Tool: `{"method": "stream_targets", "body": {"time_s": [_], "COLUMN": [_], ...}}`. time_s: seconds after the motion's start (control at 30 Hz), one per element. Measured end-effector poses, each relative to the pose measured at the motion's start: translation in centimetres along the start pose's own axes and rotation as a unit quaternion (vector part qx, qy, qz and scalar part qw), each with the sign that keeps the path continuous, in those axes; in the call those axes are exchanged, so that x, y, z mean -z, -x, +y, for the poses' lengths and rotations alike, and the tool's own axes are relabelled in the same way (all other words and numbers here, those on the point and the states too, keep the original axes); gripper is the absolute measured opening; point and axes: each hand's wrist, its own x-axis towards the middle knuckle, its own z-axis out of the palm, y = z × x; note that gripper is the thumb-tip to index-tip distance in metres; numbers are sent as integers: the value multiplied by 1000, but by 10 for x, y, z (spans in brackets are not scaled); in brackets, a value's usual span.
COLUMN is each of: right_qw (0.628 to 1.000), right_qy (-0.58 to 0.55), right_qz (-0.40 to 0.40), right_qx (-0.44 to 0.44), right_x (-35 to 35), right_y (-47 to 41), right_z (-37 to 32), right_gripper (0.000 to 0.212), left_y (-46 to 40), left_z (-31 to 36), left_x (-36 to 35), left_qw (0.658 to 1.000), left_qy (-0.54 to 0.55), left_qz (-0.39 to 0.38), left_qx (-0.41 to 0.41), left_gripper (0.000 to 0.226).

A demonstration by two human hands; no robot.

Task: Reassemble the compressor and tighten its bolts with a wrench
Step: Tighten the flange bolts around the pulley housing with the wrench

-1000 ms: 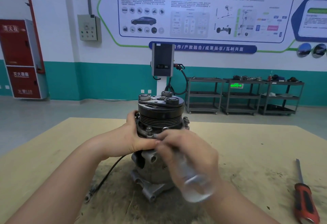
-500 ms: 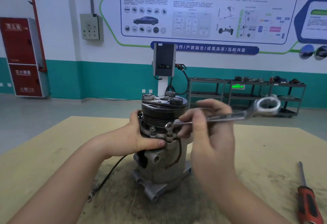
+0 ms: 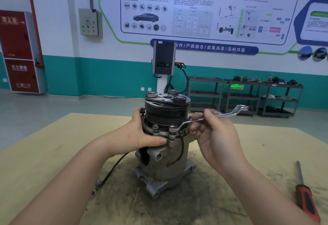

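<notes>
Compressor (image 3: 166, 155) stands upright at centre of tan worktable (image 3: 53, 153), grooved black pulley on top, silver housing below, mounting feet on a dirty stained patch of the surface. Thin black wire (image 3: 113, 169) trails off its lower left toward 7 o'clock, ending in a small terminal on the table. At 4 o'clock, well apart from the compressor, a red-and-black-handled screwdriver (image 3: 306, 198) lies near the table edge, shaft pointing away.

Left hand (image 3: 142, 136) grasps the compressor body from 9 o'clock, fingers wrapped round the flange behind, thumb pressed along the front just under the flange. Right hand (image 3: 213, 132) comes in from 3 o'clock, fingers curled round the shank of a silver wrench (image 3: 209, 118). Near ring end of wrench sits on a bolt (image 3: 172, 130) at the front of the flange; far ring end sticks up toward 2 o'clock, free in air. Second bolt (image 3: 155, 127) stands just left of it, untouched.

Farther back at 12 o'clock: grey charger unit (image 3: 164, 59) on white post. At 2 o'clock, dark metal shelving carts (image 3: 248, 96) along teal-and-white wall. At 10 o'clock, red cabinet (image 3: 19, 50).
</notes>
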Motion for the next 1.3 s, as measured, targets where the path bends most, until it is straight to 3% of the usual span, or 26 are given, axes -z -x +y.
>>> {"method": "stream_targets", "body": {"time_s": [0.13, 0.23, 0.3, 0.37, 0.47, 0.57, 0.63, 0.73, 0.8, 0.9, 1.03, 1.1, 1.2, 1.3], "right_qw": [962, 876, 800, 773, 796, 824, 868, 962, 986, 984, 983, 984, 981, 964], "right_qy": [131, 268, 378, 441, 456, 397, 326, 147, 36, 0, -24, -19, 8, 59], "right_qz": [-19, -107, -159, -174, -185, -157, -130, -48, 0, 51, 62, 46, 28, 33], "right_qx": [240, 385, 439, 422, 352, 374, 352, 224, 162, 168, 171, 171, 194, 255], "right_x": [-4, -8, -15, -30, -54, -49, -34, -10, 3, 17, 25, 23, 16, 10], "right_y": [23, 39, 45, 48, 52, 59, 65, 64, 57, 52, 53, 55, 59, 67], "right_z": [23, 33, 41, 50, 51, 36, 22, 6, -4, -18, -22, -21, -20, -17], "right_gripper": [6, 5, 6, 11, 12, 5, 5, 27, 34, 28, 28, 22, 10, 14], "left_y": [-2, -3, -4, -5, -6, -1, 4, 9, 13, 21, 31, 38, 54, 67], "left_z": [-7, -10, -13, -16, -20, -16, -11, -5, 0, 7, 7, 4, -5, -14], "left_x": [1, 2, 1, -2, -4, 0, -2, -10, -15, -23, -38, -45, -54, -70], "left_qw": [1000, 999, 999, 997, 996, 998, 996, 995, 994, 993, 995, 994, 988, 982], "left_qy": [5, 0, -1, -31, -58, 2, 41, 63, 62, 69, 79, 98, 127, 156], "left_qz": [10, 23, 28, 41, 64, 35, 35, 21, -4, -36, -29, 2, 75, 91], "left_qx": [-19, -34, -46, -50, -37, -47, -69, -74, -85, -86, -57, -39, -34, -61], "left_gripper": [112, 119, 122, 101, 72, 77, 88, 86, 84, 89, 129, 138, 139, 125]}}
